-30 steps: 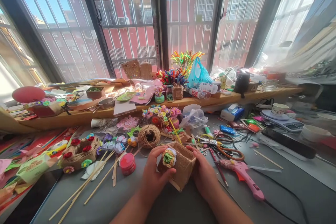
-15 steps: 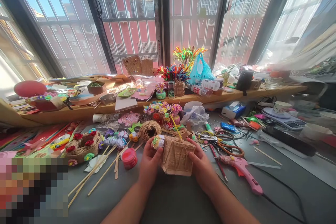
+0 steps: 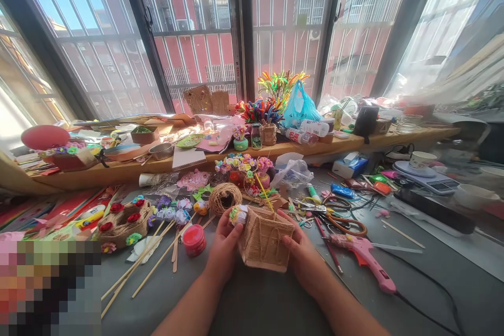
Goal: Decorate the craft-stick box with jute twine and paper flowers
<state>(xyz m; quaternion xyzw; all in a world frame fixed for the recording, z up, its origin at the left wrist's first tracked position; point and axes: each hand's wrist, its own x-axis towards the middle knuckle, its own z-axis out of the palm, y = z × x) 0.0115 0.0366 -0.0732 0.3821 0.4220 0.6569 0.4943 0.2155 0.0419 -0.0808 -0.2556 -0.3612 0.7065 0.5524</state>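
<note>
Between my two hands is a small twine-wrapped box (image 3: 265, 244), tilted so that one face with a zigzag of cord shows. My left hand (image 3: 222, 249) is closed on its left side, the thumb beside a white and yellow flower (image 3: 238, 215) at the box's upper left corner. On the right side my right hand (image 3: 301, 249) grips the box, thumb on the front face and fingers behind. A yellow stick (image 3: 264, 192) rises behind the box's top edge; whether it touches the box I cannot tell. Just beyond lies a coil of twine (image 3: 225, 198).
At right lie a pink glue gun (image 3: 368, 260) with its cord, scissors (image 3: 346, 220) and a red pencil (image 3: 328, 244). On the left are a red-lidded jar (image 3: 193, 241), wooden sticks (image 3: 153, 265) and a twine basket with flowers (image 3: 126, 226). A crowded wooden ledge (image 3: 129, 170) runs along the windows.
Both hands have turned the box slightly and lowered it a little, so more of its left side shows. The grip on it stays the same.
</note>
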